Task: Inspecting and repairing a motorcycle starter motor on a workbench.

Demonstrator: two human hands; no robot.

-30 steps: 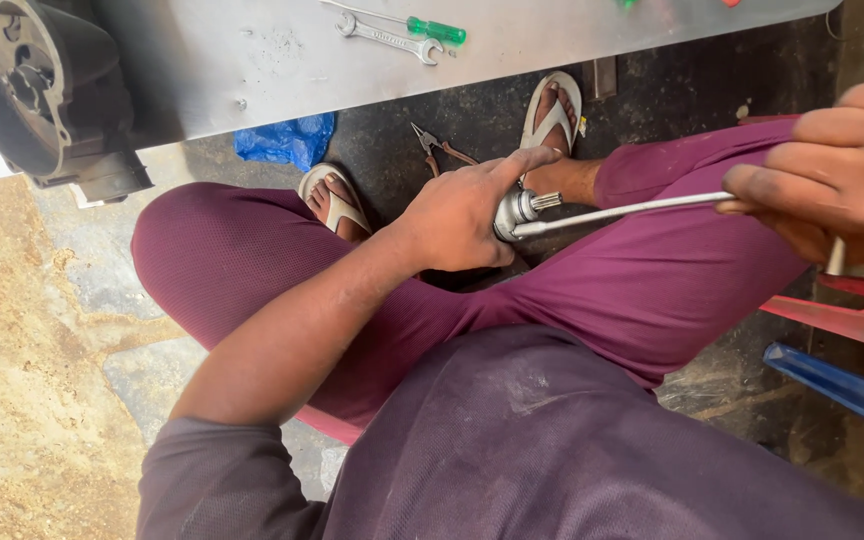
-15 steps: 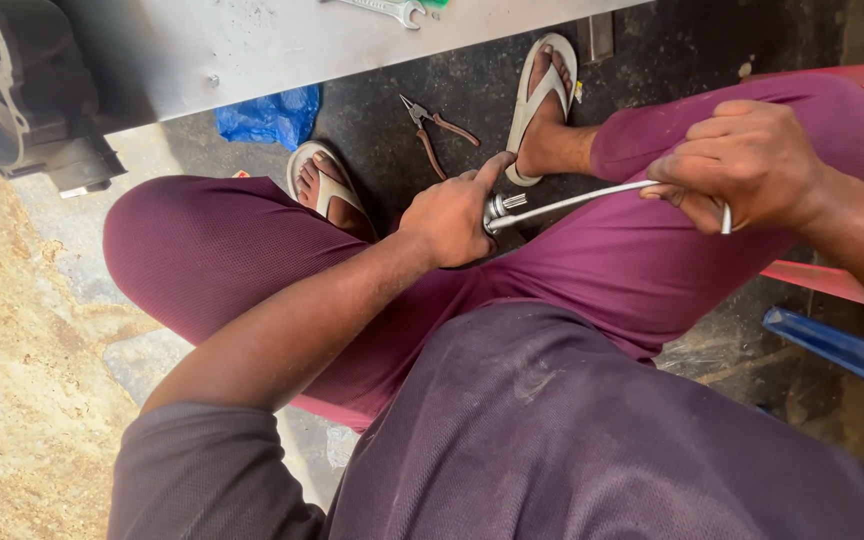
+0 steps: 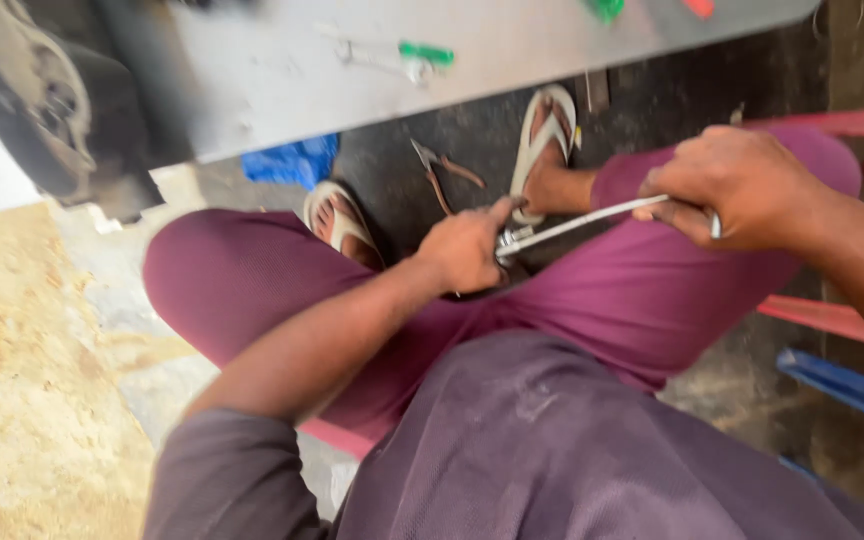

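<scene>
I sit with maroon trousers (image 3: pixel 652 290) and sandals (image 3: pixel 542 140) over a dark floor. My left hand (image 3: pixel 467 250) is closed around the metal end fitting (image 3: pixel 509 240) of a thin silver tube or cable (image 3: pixel 592 217), above my lap. My right hand (image 3: pixel 732 185) grips the other end of that tube, fingers wrapped round it, above my right knee. The tube runs slightly upward from left hand to right hand. What the fitting attaches to is hidden under my left hand.
Pliers (image 3: pixel 437 170) lie on the floor between my feet. A grey metal panel (image 3: pixel 512 50) at the top carries a green-handled screwdriver (image 3: pixel 402 55). A dark machine part (image 3: pixel 42 110) sits top left, a blue rag (image 3: pixel 292 160) below the panel, red and blue bars (image 3: pixel 832 380) right.
The view shifted a little. Both hands keep their hold on the tube; my right hand has moved lower along it and the tube now tilts up to the right.
</scene>
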